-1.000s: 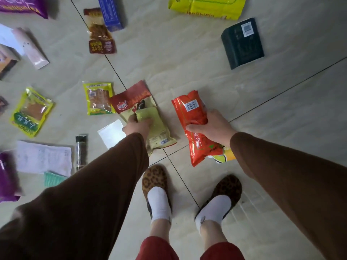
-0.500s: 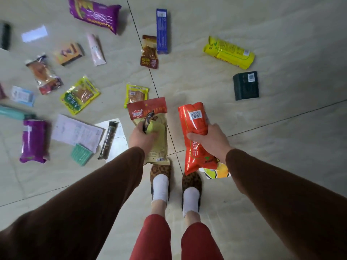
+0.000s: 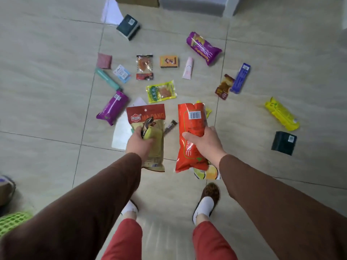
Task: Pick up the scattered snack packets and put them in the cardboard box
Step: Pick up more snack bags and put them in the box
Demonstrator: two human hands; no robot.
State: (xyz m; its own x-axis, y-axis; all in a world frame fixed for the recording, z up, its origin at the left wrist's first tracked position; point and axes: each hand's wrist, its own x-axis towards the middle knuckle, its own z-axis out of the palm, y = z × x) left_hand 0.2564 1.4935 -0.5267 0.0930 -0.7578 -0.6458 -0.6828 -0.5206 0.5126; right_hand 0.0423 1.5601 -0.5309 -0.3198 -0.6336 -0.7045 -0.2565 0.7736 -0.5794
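Observation:
My left hand (image 3: 139, 142) grips a red-topped tan snack packet (image 3: 148, 115) together with smaller packets. My right hand (image 3: 204, 142) holds a long red-orange packet (image 3: 191, 117), with a fruit-printed packet (image 3: 206, 173) tucked under it. Both are held above the tiled floor. Several packets lie scattered ahead: a yellow-green one (image 3: 161, 91), a purple bag (image 3: 203, 46), a purple pack (image 3: 112, 107), a blue bar (image 3: 240, 77), a yellow bag (image 3: 281, 113). The cardboard box's (image 3: 137, 0) bottom edge shows at the top.
Two dark boxes (image 3: 128, 27) (image 3: 284, 142) lie on the floor, along with white paper sheets (image 3: 120, 134). A grey bin (image 3: 195, 5) stands beside the cardboard box. My slippered feet (image 3: 206, 201) are below. A green mesh item (image 3: 13, 221) sits at the lower left.
I have risen and the view has swung round; the packets on the floor look farther off and the box edge has come into sight. Both hands still hold their packets.

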